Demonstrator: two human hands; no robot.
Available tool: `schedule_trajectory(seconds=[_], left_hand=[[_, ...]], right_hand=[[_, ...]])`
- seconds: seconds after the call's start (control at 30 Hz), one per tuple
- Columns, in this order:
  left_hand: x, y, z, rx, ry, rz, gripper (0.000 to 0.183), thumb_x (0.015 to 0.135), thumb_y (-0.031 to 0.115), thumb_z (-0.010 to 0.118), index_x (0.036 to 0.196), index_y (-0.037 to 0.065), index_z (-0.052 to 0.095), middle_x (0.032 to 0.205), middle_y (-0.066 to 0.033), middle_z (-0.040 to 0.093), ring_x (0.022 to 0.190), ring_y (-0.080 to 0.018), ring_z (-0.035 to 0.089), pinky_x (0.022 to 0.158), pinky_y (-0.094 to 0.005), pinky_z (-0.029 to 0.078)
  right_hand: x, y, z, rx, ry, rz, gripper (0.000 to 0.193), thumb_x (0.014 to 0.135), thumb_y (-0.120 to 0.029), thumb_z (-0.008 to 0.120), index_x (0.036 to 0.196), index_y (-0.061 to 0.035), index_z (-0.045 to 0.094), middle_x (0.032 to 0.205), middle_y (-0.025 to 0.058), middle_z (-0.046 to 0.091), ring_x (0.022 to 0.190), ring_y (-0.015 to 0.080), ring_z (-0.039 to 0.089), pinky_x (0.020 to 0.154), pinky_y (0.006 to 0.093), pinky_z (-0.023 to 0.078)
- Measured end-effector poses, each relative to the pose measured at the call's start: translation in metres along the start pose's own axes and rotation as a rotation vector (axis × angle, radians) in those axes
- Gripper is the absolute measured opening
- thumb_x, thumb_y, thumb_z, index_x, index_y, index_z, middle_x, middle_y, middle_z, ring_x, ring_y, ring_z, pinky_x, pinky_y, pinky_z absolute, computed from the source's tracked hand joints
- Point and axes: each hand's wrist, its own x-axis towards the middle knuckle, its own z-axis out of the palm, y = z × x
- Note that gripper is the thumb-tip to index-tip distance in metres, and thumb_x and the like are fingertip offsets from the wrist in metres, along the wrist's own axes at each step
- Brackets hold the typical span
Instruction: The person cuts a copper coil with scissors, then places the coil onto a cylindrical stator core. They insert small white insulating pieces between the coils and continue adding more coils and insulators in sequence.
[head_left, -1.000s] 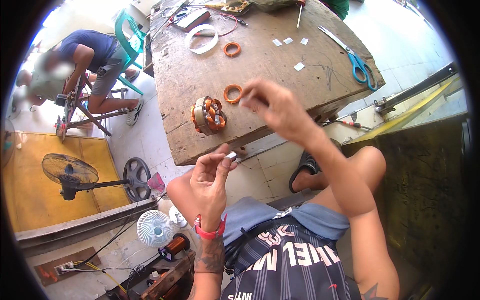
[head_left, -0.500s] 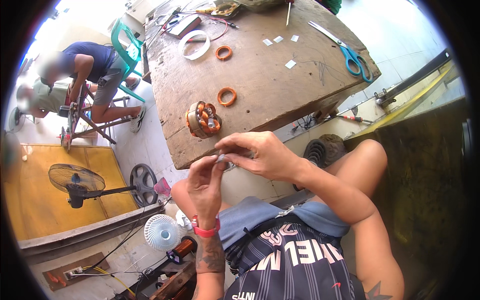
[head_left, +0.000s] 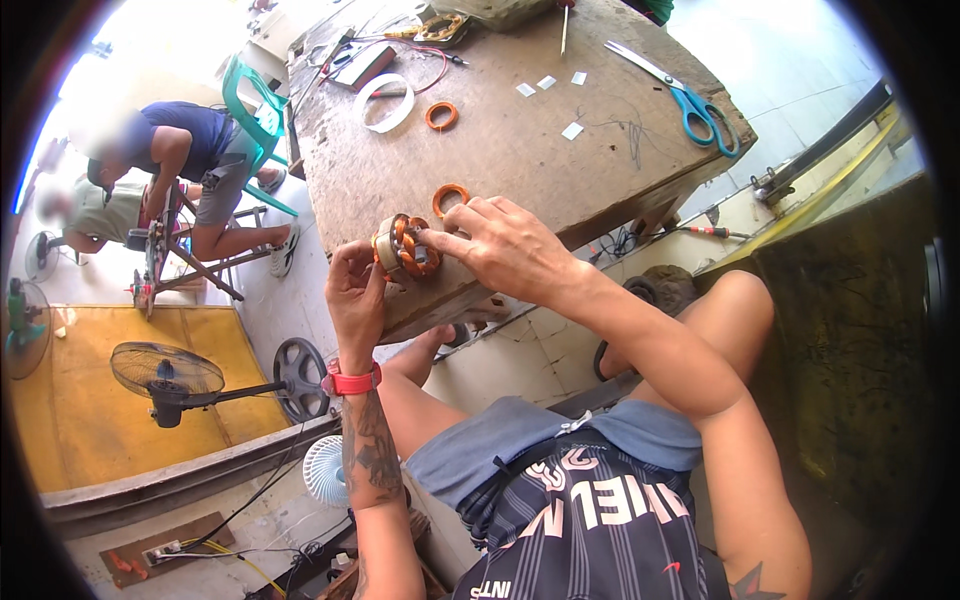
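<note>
A motor stator (head_left: 391, 251) with orange copper windings stands at the near left edge of the wooden table. My left hand (head_left: 352, 295) is closed on its left side, thumb and fingertips against the rim. From the right my right hand (head_left: 510, 250) reaches over, its index finger touching the windings at the stator's opening. The right thumb is hidden, and anything small in that grip cannot be made out. Just behind the right fingers lies an orange copper wire coil (head_left: 441, 195), partly covered. A second copper coil (head_left: 440, 116) lies farther back.
On the wooden table (head_left: 530, 150) are a white ring (head_left: 360, 108), several small white slips (head_left: 572, 131), loose thin wire, blue-handled scissors (head_left: 692, 105) and a screwdriver (head_left: 564, 30). A black fan (head_left: 165, 370) stands left. Two people work beyond it, near a green chair (head_left: 245, 100).
Both hands moved from in front of the table edge to the stator. Earlier they pinched a small pale piece between them; now the left hand is at the stator's side and the right at its opening.
</note>
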Motion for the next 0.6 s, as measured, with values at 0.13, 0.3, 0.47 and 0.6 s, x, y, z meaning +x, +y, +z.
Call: schedule_trajectory(seconds=[0.13,0.3,0.47,0.6], left_hand=[[0.002,-0.005,0.006,-0.017,0.032,0.033,0.020,0.101,-0.006,0.067,0.120,-0.003,0.065,0.112,-0.0082,0.073,0.105,-0.0134,0.070,0.091,-0.0283,0.059],[-0.001,-0.009,0.005,0.120,0.061,0.065,0.028,0.092,-0.012,0.069,0.119,-0.004,0.072,0.109,-0.0094,0.076,0.101,-0.0148,0.074,0.088,-0.0287,0.061],[-0.005,-0.005,0.006,0.342,0.091,0.088,0.033,0.086,-0.015,0.071,0.117,-0.004,0.076,0.103,-0.0085,0.080,0.098,-0.0137,0.075,0.089,-0.0277,0.060],[-0.009,-0.002,0.006,0.371,0.087,0.091,0.034,0.087,-0.015,0.071,0.119,-0.004,0.075,0.102,-0.0091,0.081,0.098,-0.0133,0.076,0.089,-0.0278,0.059]], right_hand=[[0.002,-0.001,0.002,0.084,0.037,0.022,0.042,0.095,-0.013,0.060,0.136,-0.0121,0.069,0.119,0.0106,0.068,0.116,0.0286,0.066,0.102,0.0421,0.051],[0.004,-0.002,0.003,0.155,0.087,0.058,0.036,0.096,-0.013,0.063,0.131,-0.0086,0.070,0.117,0.0112,0.068,0.114,0.0296,0.067,0.099,0.0432,0.053],[0.002,0.003,-0.004,0.333,0.193,0.159,0.030,0.094,-0.014,0.070,0.122,-0.0058,0.071,0.113,0.0116,0.069,0.109,0.0312,0.067,0.096,0.0442,0.055],[0.000,0.007,-0.011,0.188,0.176,0.225,0.027,0.092,-0.013,0.072,0.118,-0.0071,0.073,0.114,0.0107,0.068,0.110,0.0295,0.066,0.098,0.0418,0.053]])
